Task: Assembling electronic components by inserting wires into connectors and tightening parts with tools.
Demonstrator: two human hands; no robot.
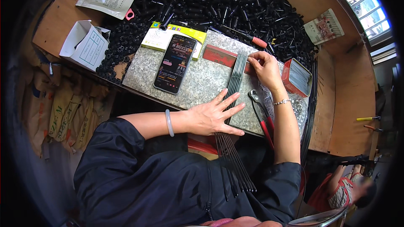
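A bundle of long thin black rods (235,75) lies side by side across a grey speckled stone slab (141,69). Their upper ends rest over a red metal bar (219,56), and their lower ends fan out past the table edge above my lap. My left hand (214,115) lies flat across the rods, fingers spread. By the rods' upper ends, my right hand (265,67) pinches thumb and forefinger together; what sits between them is too small to make out. Red-handled cutting pliers (261,109) lie between the rods and my right forearm.
A phone (174,65) leans on a yellow-green box (147,38). Right of my right hand stands a red tin (294,77) of thin pins. A red-handled screwdriver (257,42) lies behind. Black parts (202,0) heap at the back. A white carton (86,46) stands left; another person (336,189) is lower right.
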